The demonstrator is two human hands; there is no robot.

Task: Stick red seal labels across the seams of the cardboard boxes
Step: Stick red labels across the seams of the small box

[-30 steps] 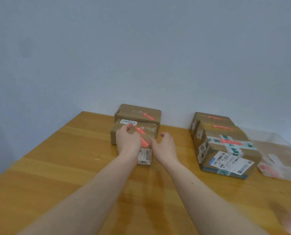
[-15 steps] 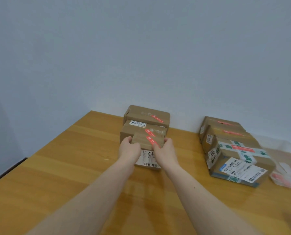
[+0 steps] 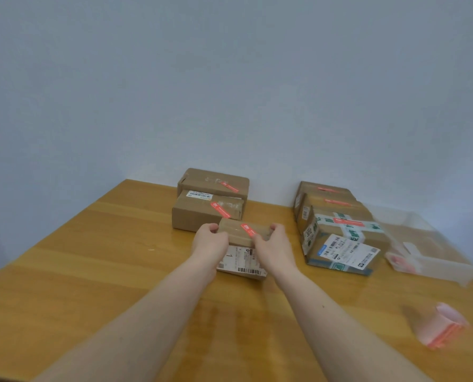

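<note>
Pale blue-grey wall fills the upper half of the view, meeting a wooden table (image 3: 92,271) whose far edge runs along the wall and whose left edge slants away toward the corner. Both hands reach forward at the table's middle. The left hand (image 3: 209,244) and right hand (image 3: 274,248) grip opposite ends of a small cardboard box (image 3: 243,234), fingers curled round its top edges. A red seal label (image 3: 247,229) lies diagonally across its top; a white shipping label (image 3: 242,261) covers its near face. Just behind it sit two sealed boxes (image 3: 205,213), one behind the other, up to the wall. Well apart to the right stands a row of boxes (image 3: 337,230), beside a clear plastic tray (image 3: 428,257). A roll of red labels (image 3: 442,325) lies near the right edge. Bare tabletop spreads widely to the left and toward the viewer.
</note>
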